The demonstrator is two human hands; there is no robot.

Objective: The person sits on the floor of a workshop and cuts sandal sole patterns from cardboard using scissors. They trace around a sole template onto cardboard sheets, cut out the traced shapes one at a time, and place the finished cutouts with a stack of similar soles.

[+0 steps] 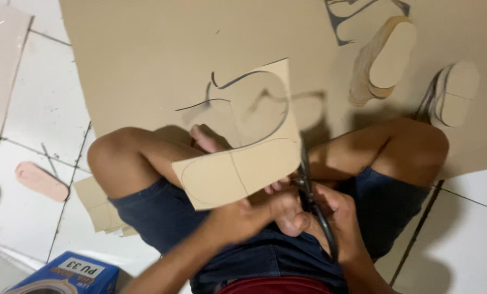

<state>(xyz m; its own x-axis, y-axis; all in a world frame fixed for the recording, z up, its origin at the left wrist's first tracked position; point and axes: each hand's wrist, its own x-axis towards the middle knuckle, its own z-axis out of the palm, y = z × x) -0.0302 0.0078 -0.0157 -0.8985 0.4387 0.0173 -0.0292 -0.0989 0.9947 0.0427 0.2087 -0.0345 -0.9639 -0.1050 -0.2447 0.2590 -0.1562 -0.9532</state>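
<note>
I sit on the floor with my knees up, and I hold one piece of brown cardboard point(243, 163) over my lap. It has one long rounded shoe-sole shape drawn on it in pencil. My left hand point(254, 209) is closed on the bottom edge of this piece, with my fingers wrapped under it. My right hand point(336, 218) is closed around the handles of one pair of black scissors point(309, 188). The blades point up and touch the right edge of the piece I hold. Under my legs lies one big sheet of cardboard point(145, 54) spread on the white tile floor point(42, 98), with curvy holes already cut out of it. On that sheet, up by my right knee, I count two piles of cut sole shapes: a bigger stack point(385, 57) and a smaller stack point(456, 90) just beside it. On the tiles by my left side lies one pink sole shape point(41, 181). A few cardboard scraps point(99, 209) sit near my left leg. One blue box point(64, 277) is at the bottom corner, close to me.
</note>
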